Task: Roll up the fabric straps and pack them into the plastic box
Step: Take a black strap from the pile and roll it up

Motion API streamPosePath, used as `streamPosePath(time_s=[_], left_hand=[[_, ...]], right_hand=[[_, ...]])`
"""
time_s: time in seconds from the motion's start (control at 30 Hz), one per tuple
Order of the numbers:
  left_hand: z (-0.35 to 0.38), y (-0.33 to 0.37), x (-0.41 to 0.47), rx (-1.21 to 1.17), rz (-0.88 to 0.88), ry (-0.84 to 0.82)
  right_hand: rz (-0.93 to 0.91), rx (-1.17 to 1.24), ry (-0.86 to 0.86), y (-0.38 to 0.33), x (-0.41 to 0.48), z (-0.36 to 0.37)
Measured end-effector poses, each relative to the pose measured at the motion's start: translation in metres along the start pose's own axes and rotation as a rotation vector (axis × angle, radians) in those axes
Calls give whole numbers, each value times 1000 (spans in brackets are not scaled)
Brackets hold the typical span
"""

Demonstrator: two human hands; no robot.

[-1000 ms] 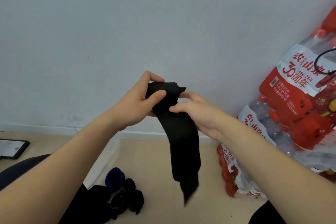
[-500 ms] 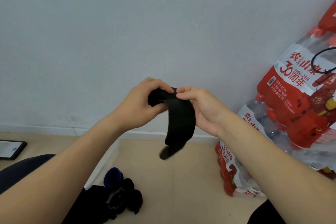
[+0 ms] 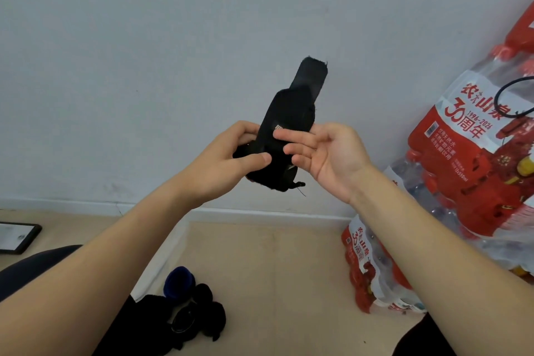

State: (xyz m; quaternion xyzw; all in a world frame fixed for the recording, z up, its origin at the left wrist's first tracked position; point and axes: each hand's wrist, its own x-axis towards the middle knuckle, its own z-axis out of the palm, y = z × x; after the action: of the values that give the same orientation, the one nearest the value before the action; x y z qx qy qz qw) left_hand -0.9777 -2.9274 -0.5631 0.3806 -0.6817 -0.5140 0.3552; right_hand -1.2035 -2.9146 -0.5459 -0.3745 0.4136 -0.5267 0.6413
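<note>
A heap of rolled straps (image 3: 199, 315), black and one blue, lies on the beige floor (image 3: 260, 269). Above it, the left hand (image 3: 222, 165) grips the rolled end of a black fabric strap (image 3: 286, 121), whose free end stands upward. The right hand (image 3: 332, 159) lies flat-fingered against the strap. Shrink-wrapped water bottle packs (image 3: 474, 153) lean on the pale wall (image 3: 173, 37).

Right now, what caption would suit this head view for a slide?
Left hand grips a partly rolled black strap; right hand touches it.

Strap (image 3: 284, 127): I'm seeing it sitting before the wall (image 3: 173, 37).
Bottle packs (image 3: 474, 170): standing right of it.
Loose straps (image 3: 199, 312): lying on floor (image 3: 274, 269), lower left.
</note>
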Motion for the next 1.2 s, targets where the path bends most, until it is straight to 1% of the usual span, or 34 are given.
streamPosePath(time_s=[0.03, 0.1, 0.13, 0.17, 0.27, 0.37, 0.43, 0.5, 0.57, 0.63, 0.7, 0.77, 0.8, 0.87, 0.93, 0.97, 1.0, 1.13, 1.2], left_hand=[[1, 0, 0, 2, 8, 22], [2, -1, -1, 6, 17, 61], [2, -1, -1, 5, 18, 73], [2, -1, -1, 13, 20, 79], [2, -2, -2, 74, 23, 97], [0, -4, -2, 57, 24, 103], [-4, -5, -2, 41, 30, 84], [-4, -7, -2, 42, 39, 74], [-2, -8, -4, 54, 55, 73], [3, -7, -5, 55, 80, 79], [7, -7, -6, 68, 119, 107], [10, -6, -7, 84, 127, 122], [12, -6, -8, 40, 96, 104], [19, -5, -9, -146, -55, 23], [22, -3, -9, -273, -181, -22], [23, -3, -8, -301, -190, -12], [23, -3, -7, -308, -168, 14], [16, -5, -5, -247, -80, 86], [13, -5, -4, -249, -68, 87]], right_hand=[[-35, -134, 45, 3, 1, 1], [-119, -518, 165, 9, 4, 1], [-144, -661, 194, 12, 5, 1], [-141, -692, 194, 15, 5, 1], [-1, -469, 122, 17, 3, 6], [122, -306, 80, 20, 3, 6], [127, -271, 37, 21, 1, 5], [119, -310, 30, 21, 1, 4], [165, -341, 29, 20, -1, 4], [226, -273, 0, 21, -4, 6], [179, -210, 25, 22, -6, 11], [23, -287, 110, 25, -5, 17], [-75, -372, 161, 26, -5, 19], [-267, -606, 220, 27, -6, 22], [-352, -772, 190, 30, -9, 24], [-349, -773, 171, 31, -10, 26], [-328, -722, 159, 33, -12, 29], [-304, -557, 127, 36, -15, 37], [-212, -410, 116, 35, -14, 36]])
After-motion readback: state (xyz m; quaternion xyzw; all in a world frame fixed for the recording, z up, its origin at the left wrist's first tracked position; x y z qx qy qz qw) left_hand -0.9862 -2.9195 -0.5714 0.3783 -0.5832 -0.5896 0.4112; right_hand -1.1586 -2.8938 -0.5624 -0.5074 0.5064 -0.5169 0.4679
